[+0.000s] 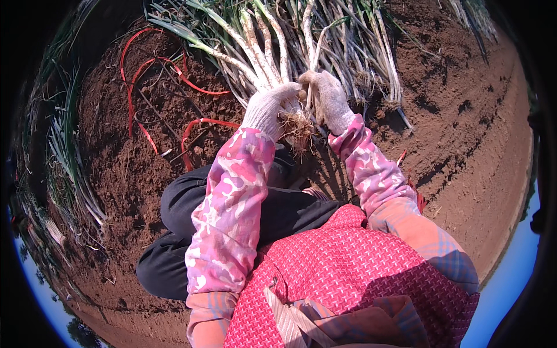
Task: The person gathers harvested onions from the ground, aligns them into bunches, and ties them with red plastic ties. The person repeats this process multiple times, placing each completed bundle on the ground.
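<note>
My left hand [270, 108], in a white knit glove, is closed around a bunch of green onions [265, 56]. Their shaggy, soil-stained roots [298, 126] hang out below the fist towards me. Close beside it, my right hand [327, 98], in a similar soiled glove, pinches a thinner onion stalk [310, 43] near its base. The two gloves almost touch at the thumbs, and the right fingertips are partly hidden. Just beyond both hands lies a large heap of green onions [348, 52], with pale stems and roots pointing my way.
Red plastic straps [130, 93] lie looped on the brown soil [115, 152] at the left, among thin dark stems. Another row of onions [74, 161] lies at the far left. More onions [474, 19] show at the upper right. My bent knees [187, 204] are below the hands.
</note>
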A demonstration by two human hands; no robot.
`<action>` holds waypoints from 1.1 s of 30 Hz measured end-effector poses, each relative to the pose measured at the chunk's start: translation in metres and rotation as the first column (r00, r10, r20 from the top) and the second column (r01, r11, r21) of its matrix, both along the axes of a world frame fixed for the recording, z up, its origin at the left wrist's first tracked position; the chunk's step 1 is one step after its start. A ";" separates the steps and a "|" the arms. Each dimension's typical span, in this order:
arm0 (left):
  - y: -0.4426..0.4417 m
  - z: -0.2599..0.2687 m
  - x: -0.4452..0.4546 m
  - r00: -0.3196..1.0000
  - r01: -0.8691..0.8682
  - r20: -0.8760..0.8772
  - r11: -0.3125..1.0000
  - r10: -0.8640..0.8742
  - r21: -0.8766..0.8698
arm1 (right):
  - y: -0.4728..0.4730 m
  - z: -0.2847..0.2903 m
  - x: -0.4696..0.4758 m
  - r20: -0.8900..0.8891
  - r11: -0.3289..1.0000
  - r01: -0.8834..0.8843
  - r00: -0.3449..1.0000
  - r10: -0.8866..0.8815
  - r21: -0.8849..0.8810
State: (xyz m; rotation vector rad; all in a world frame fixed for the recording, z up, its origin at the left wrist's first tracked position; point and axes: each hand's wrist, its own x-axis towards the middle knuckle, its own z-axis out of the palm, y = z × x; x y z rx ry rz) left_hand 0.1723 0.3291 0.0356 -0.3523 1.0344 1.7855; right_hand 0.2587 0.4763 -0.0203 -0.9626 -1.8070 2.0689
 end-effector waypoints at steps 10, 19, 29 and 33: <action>-0.011 0.023 -0.015 0.994 -0.026 0.112 0.981 0.004 0.192 | 0.158 -0.064 0.072 0.195 0.701 0.181 0.886 -0.421 0.690; -0.006 0.027 -0.014 0.994 -0.063 0.099 0.987 0.049 0.147 | 0.122 -0.108 0.032 0.793 0.572 -0.558 0.504 -0.342 0.602; 0.003 0.026 -0.017 0.996 -0.061 0.073 0.984 0.049 0.165 | 0.034 -0.192 0.000 0.537 0.823 -0.275 0.842 -0.043 0.497; -0.002 0.025 -0.018 0.996 -0.057 0.080 0.983 0.044 0.173 | 0.010 -0.231 0.014 0.058 0.988 0.088 0.995 -0.081 -0.128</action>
